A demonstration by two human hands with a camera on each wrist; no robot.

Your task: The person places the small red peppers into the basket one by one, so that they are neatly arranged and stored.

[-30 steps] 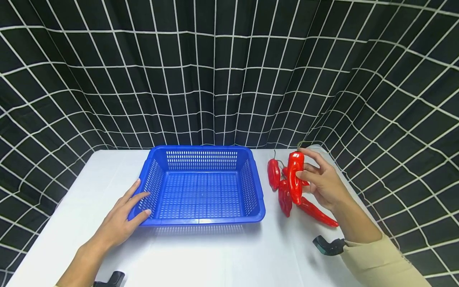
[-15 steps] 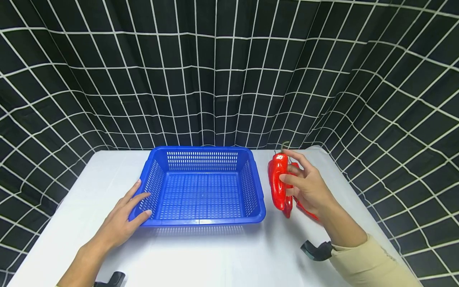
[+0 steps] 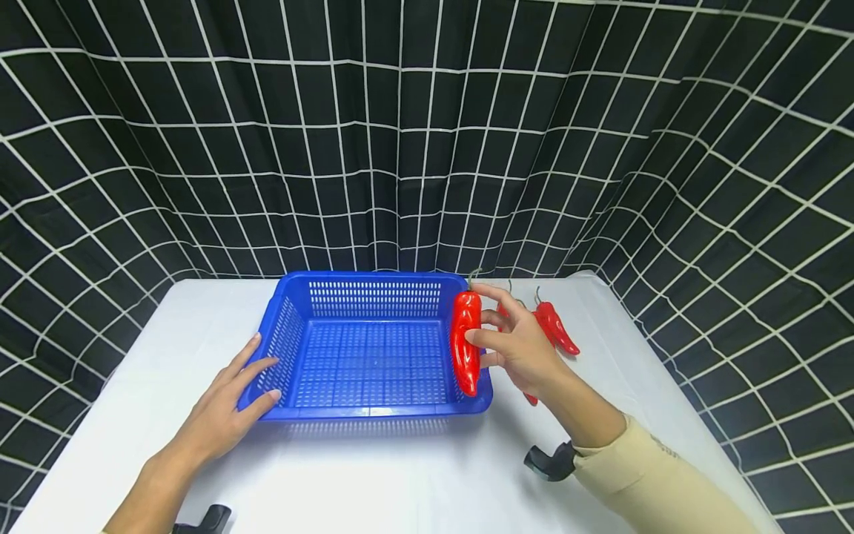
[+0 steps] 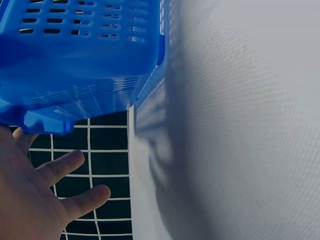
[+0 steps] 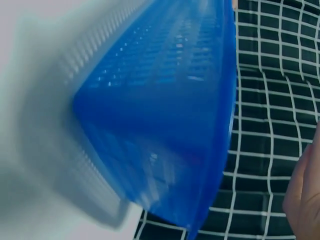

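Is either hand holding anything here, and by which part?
The right hand holds one red pepper by its side, from mid-length up to the stem end. The left hand only touches the blue basket at its left rim.

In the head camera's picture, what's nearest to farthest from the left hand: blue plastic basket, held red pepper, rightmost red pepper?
1. Blue plastic basket: left hand at its left rim.
2. Held red pepper: at the basket's right side.
3. Rightmost red pepper: beyond, on the table.
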